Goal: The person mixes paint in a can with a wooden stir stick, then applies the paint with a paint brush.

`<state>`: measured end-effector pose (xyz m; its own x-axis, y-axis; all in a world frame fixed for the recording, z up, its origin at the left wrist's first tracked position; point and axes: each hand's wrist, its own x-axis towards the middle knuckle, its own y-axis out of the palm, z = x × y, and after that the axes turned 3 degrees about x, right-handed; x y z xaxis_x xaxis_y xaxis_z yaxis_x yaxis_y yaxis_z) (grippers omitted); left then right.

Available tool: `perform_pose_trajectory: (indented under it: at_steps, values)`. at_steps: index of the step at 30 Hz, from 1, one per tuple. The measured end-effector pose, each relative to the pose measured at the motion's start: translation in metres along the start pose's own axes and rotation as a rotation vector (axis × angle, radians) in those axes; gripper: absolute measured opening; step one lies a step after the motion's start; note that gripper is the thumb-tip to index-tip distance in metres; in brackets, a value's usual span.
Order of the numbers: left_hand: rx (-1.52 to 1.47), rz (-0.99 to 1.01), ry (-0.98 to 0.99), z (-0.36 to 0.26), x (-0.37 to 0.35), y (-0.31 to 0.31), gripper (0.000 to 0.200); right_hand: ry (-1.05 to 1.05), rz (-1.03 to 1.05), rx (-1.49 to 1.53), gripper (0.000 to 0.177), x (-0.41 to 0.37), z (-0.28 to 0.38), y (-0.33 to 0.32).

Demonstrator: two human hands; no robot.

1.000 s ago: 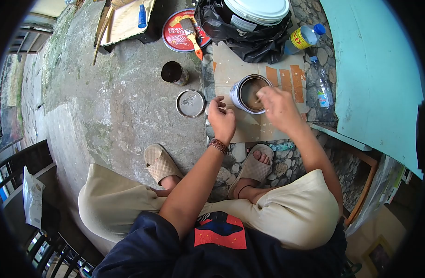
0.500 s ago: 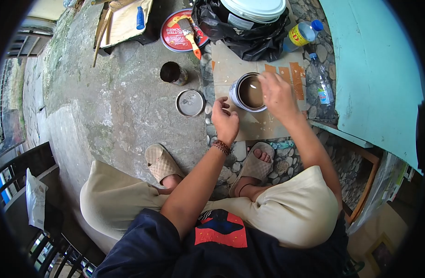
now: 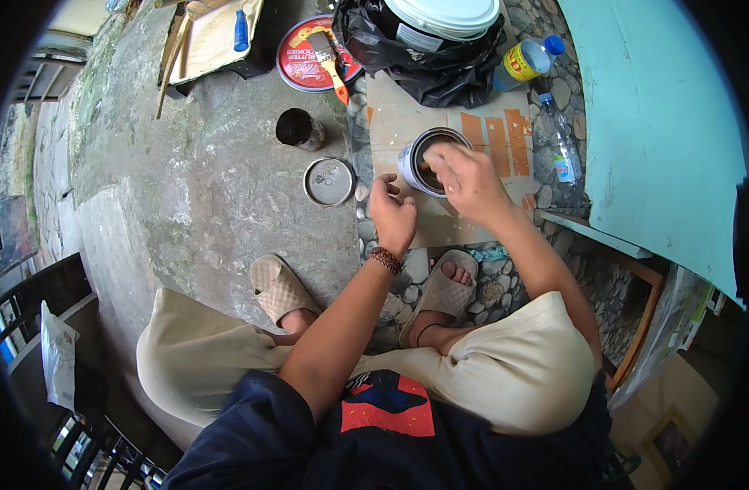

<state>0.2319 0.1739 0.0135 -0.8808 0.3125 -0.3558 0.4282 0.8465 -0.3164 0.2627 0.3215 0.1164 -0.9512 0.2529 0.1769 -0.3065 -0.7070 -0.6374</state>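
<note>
An uncovered can of brown paint (image 3: 407, 171) stands on the flattened cardboard (image 3: 391, 122). My right hand (image 3: 475, 186) is over its mouth, fingers pinched together; a small tan bit shows by the fingertips, but what they hold is mostly hidden. At the can's near left side is my left hand (image 3: 394, 219), loosely curled, with thumb and fingers apart and nothing in it. To the left, a round metal lid (image 3: 329, 181) lies on the concrete, below a small dark-mouthed can (image 3: 303, 131).
A paintbrush (image 3: 330, 65) rests on a red butter cookies tin lid (image 3: 297, 72). Behind the cardboard sits a white tub (image 3: 444, 16) in a black plastic bag (image 3: 452, 77). Plastic bottles (image 3: 528, 63) stand or lie at the right, near a turquoise panel (image 3: 660, 122). A paint tray (image 3: 215, 41) is upper left.
My right hand has moved left from the can's right rim to over its mouth, covering part of the paint. My left hand stays beside the can. The view has shifted slightly.
</note>
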Motion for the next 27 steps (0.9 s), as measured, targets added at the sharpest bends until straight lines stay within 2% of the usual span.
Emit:
perform_pose_trajectory:
  at_steps: [1,3,4,5,7,9,11,12,13,15,16,17,18,19,20,22,23,24,25,27]
  values:
    - [-0.006,0.002,-0.001,-0.003,-0.001,0.002,0.04,0.0,0.002,-0.006,0.012,0.003,-0.005,-0.003]
    - [0.009,0.02,0.011,-0.007,-0.005,0.0,0.04,0.027,-0.128,-0.201,0.009,0.004,-0.01,-0.009]
    - [0.014,0.014,0.015,-0.002,-0.005,-0.001,0.04,0.142,-0.036,-0.266,0.009,0.0,-0.004,-0.019]
    - [0.045,-0.038,0.023,0.003,-0.004,-0.001,0.039,0.131,-0.039,-0.257,0.009,-0.005,-0.001,-0.019]
    - [0.088,-0.105,0.035,0.005,0.0,-0.004,0.038,0.117,0.1,-0.08,0.009,-0.008,0.006,-0.01]
    - [0.018,-0.21,-0.085,0.001,0.001,-0.004,0.034,0.067,0.076,-0.003,0.011,0.003,0.003,-0.001]
    - [-0.004,-0.273,-0.063,-0.008,-0.002,-0.008,0.028,0.03,-0.15,-0.199,0.012,0.009,-0.008,-0.007]
    - [0.037,-0.262,-0.074,-0.014,-0.006,-0.013,0.026,0.162,-0.138,-0.278,0.012,0.006,-0.009,-0.015]
    - [0.073,-0.251,-0.082,-0.029,-0.008,-0.019,0.025,0.153,-0.137,-0.276,0.012,-0.001,-0.006,-0.018]
    - [0.128,-0.228,-0.073,-0.058,-0.005,-0.03,0.018,0.166,0.044,-0.148,0.01,-0.011,-0.001,-0.019]
    - [0.232,-0.093,0.003,-0.069,-0.002,-0.032,0.015,0.096,0.043,-0.026,0.01,-0.008,0.005,-0.012]
    - [0.332,0.047,0.077,-0.079,-0.001,-0.034,0.013,0.151,0.05,0.048,0.01,-0.002,0.004,-0.005]
    - [0.354,0.189,0.053,-0.097,0.0,-0.041,0.015,0.122,-0.04,0.043,0.011,0.005,0.0,-0.003]
    - [0.351,0.197,0.055,-0.108,-0.003,-0.048,0.015,0.092,-0.13,0.04,0.011,0.008,-0.003,-0.003]
    - [0.431,0.256,0.169,-0.117,-0.004,-0.055,0.016,0.097,-0.134,0.033,0.011,0.003,-0.006,-0.008]
    - [0.532,0.359,0.349,-0.148,-0.012,-0.076,0.019,0.195,-0.103,-0.272,0.011,-0.004,-0.01,-0.019]
    - [0.539,0.467,0.446,-0.163,-0.021,-0.091,0.019,0.188,-0.101,-0.273,0.011,-0.008,-0.007,-0.018]
    - [0.549,0.573,0.546,-0.177,-0.029,-0.108,0.019,0.148,-0.03,-0.151,0.012,-0.011,-0.002,-0.013]
    - [0.515,0.767,0.527,-0.196,-0.036,-0.127,0.016,0.114,0.036,-0.032,0.013,-0.012,0.001,-0.008]
    - [0.381,1.173,0.535,-0.216,-0.046,-0.159,0.014,0.083,0.004,0.039,0.011,-0.001,-0.005,-0.008]
